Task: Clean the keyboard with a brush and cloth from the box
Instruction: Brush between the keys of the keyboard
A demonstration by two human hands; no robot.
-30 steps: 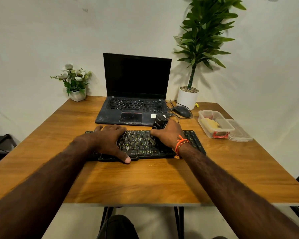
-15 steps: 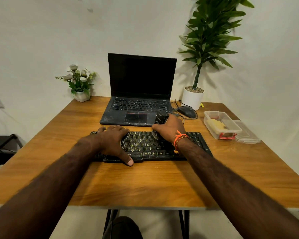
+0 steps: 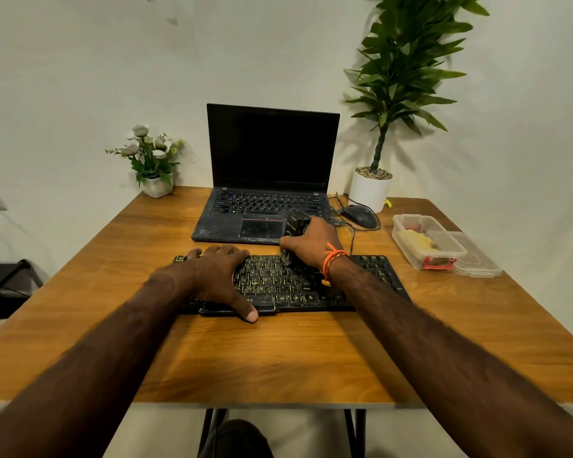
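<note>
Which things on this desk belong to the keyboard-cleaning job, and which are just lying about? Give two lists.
Job: keyboard, steadied by left hand; brush in right hand; box holding the yellow cloth; its lid beside it.

Lying about: laptop, mouse, tall plant, flower pot.

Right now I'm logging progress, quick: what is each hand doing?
Left hand: open, flat on the keyboard.
Right hand: closed around the black brush.

Brush (image 3: 293, 236) in right hand (image 3: 315, 242) on keyboard (image 3: 278, 282)
</note>
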